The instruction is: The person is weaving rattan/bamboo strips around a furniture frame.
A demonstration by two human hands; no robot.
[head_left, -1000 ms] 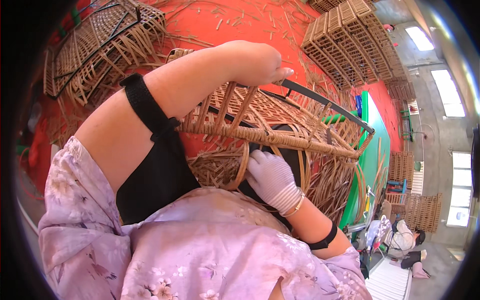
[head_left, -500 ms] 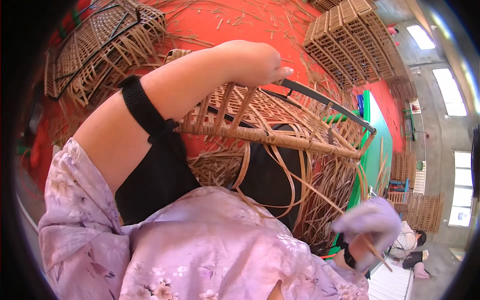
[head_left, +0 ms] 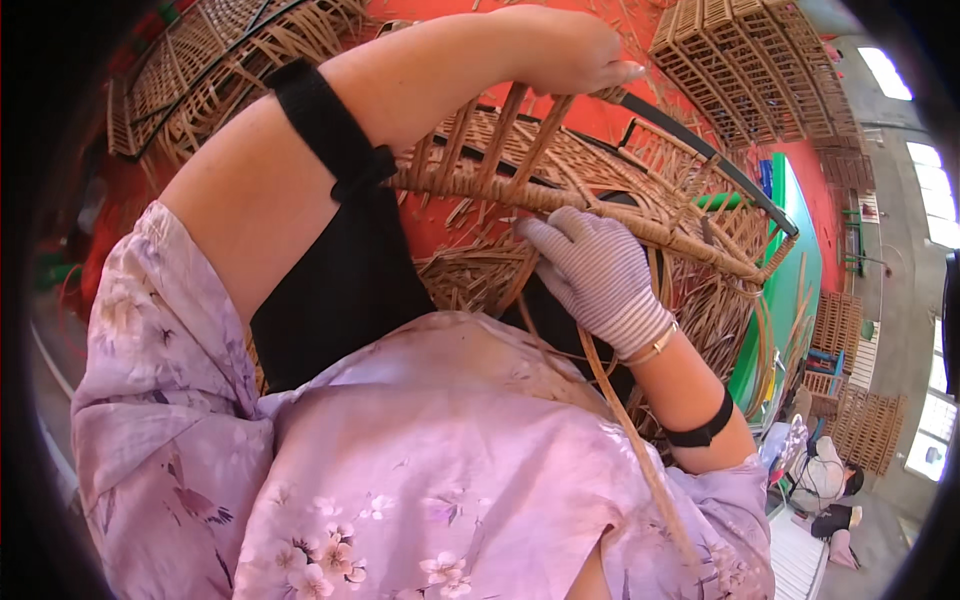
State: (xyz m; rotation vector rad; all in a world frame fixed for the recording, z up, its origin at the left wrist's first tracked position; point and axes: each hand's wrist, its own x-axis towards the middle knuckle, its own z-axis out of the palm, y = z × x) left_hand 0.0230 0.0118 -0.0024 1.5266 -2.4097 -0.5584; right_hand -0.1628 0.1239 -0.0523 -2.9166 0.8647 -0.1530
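Observation:
A half-woven wicker basket with a wrapped rim and a black frame bar lies tilted across my lap. My left hand, bare, bends over its far side with the fingers curled onto it; the palm is hidden. In a purple-and-white striped glove, my right hand is closed at the near rim, its fingertips pinching a flat rattan strip. The long strip trails from beneath that hand down across my floral top. Upright stakes stand between the rim and my left forearm.
Another wicker piece on a black frame lies at far left. Stacked wicker baskets stand at far right. Loose strips litter the red floor. A green-edged table is on the right, with a person beyond.
My right hand has swung from the lower right up and left to the basket's rim, bringing the strip with it. The left hand stays on the basket; the view has shifted a little.

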